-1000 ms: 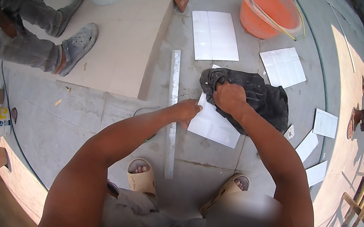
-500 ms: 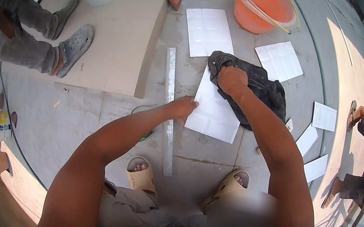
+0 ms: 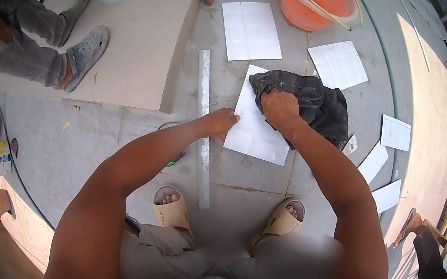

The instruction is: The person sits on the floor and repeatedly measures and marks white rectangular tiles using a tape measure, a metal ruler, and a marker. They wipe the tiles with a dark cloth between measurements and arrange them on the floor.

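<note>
Drawn nearer me than a moment ago, the crumpled black cloth (image 3: 326, 106) clenched in my right hand (image 3: 280, 107) overlaps the rectangular white tile (image 3: 253, 138), best kept steady by my left hand (image 3: 220, 123) pinching its left edge, over the grey floor (image 3: 75, 141)

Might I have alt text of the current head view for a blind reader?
A person's right hand grips a black cloth over a white panel while the left hand touches the panel's left edge; nearby are a pale bar, more white panels and an orange bucket.
</note>
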Motion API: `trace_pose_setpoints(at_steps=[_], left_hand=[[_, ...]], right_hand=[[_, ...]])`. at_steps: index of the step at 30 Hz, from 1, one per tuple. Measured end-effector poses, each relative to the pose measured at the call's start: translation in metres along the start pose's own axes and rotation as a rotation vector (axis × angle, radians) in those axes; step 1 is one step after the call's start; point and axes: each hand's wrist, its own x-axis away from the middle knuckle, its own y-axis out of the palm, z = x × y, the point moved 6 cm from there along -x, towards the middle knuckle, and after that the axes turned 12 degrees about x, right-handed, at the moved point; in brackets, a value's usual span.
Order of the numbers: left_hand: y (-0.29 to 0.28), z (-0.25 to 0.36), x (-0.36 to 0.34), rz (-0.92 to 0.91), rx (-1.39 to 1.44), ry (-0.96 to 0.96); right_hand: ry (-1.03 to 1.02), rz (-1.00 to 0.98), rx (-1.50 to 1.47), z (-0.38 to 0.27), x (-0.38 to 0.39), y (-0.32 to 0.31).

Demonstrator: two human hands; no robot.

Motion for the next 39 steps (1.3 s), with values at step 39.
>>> trace_pose_setpoints(at_steps=[39], left_hand=[[0.011, 0.007, 0.001, 0.003, 0.027, -0.064]], right_hand=[[0.103, 0.014, -0.033, 0.043, 0.012, 0.015]])
